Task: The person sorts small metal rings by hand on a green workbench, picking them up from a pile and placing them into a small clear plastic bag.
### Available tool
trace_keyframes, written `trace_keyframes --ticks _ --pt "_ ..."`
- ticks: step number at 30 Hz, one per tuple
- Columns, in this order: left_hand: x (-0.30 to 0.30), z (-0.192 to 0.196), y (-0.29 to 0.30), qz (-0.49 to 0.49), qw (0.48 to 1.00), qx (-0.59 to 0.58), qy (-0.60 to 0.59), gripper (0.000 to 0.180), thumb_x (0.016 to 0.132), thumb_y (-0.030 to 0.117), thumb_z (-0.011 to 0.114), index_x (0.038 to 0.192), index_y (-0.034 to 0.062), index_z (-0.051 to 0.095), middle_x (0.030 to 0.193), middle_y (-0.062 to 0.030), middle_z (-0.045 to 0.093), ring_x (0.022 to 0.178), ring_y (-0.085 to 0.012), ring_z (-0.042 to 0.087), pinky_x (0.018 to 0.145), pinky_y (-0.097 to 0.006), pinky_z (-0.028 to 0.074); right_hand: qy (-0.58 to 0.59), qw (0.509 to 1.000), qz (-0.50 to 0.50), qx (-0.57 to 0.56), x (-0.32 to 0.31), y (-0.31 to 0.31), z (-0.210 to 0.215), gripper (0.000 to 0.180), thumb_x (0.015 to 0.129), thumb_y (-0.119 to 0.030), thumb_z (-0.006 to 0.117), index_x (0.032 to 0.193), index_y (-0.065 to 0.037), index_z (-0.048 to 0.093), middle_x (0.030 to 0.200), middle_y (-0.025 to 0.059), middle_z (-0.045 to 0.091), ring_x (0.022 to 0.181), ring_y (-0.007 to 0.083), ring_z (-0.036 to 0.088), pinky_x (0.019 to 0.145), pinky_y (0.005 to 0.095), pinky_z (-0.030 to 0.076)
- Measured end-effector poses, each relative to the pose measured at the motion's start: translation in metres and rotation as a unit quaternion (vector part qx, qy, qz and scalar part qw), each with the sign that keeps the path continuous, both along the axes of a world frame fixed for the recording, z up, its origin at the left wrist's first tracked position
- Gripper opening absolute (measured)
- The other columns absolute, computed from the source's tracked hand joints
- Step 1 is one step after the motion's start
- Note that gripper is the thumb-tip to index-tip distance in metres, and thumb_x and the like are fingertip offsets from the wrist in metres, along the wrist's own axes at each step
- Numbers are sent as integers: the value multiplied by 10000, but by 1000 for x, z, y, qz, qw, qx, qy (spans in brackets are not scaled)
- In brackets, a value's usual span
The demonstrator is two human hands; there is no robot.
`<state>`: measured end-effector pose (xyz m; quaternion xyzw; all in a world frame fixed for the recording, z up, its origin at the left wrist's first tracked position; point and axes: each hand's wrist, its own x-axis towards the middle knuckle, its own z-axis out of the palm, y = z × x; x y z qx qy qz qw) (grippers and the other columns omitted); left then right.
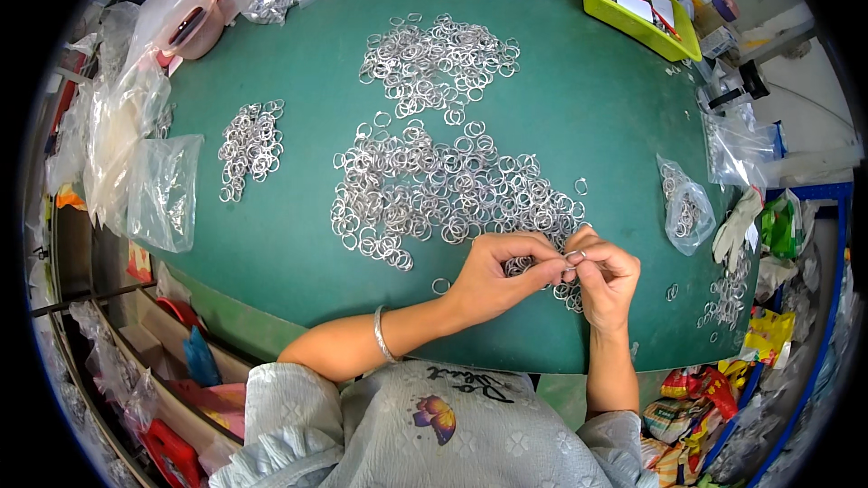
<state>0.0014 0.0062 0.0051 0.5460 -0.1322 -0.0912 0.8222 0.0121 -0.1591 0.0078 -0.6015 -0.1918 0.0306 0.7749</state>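
Note:
Over the near right part of a green table [298, 244], my left hand [506, 273] and my right hand [608, 278] meet fingertip to fingertip. Between them is a small silver metal ring [575, 256], pinched by the thumb and fingers of both hands. Right behind my hands spreads a large heap of similar silver rings [452, 190], partly hidden by my fingers. A second heap of rings [438, 59] lies farther back, and a smaller pile [253, 149] sits to the left. One loose ring [440, 286] rests beside my left wrist.
A yellow-green basket [646, 23] with tools stands at the back right. Clear plastic bags [163, 190] line the left edge, near a pink container [194, 32]. On the right are a bag of rings [685, 208], a pale glove [737, 230] and more rings [726, 294].

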Motion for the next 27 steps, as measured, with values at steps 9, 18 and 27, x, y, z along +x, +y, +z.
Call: trace_keyframes --ticks 9,18,27 --pt "-2 3 -1 12 998 -32 43 88 755 -2 612 842 -10 625 730 -61 607 665 -91 543 628 -219 434 29 999 25 7 -5 0 3 99 793 -48 559 745 36 580 671 113 593 674 176 496 595 290 390" --pt "1 0 1 -18 998 -53 -42 244 709 -8 662 952 21 650 759 -71 626 647 -100 551 598 -227 440 21 1000 2 19 -8 5 3 227 810 -175 601 701 20 565 598 76 555 625 191 472 575 315 366" --pt "0 1 1 -34 995 -88 16 208 691 -4 683 898 14 662 766 -75 643 660 -96 561 586 -220 438 56 997 1 45 -11 7 5 227 809 -167 592 688 23 558 593 89 556 624 199 494 555 322 379"
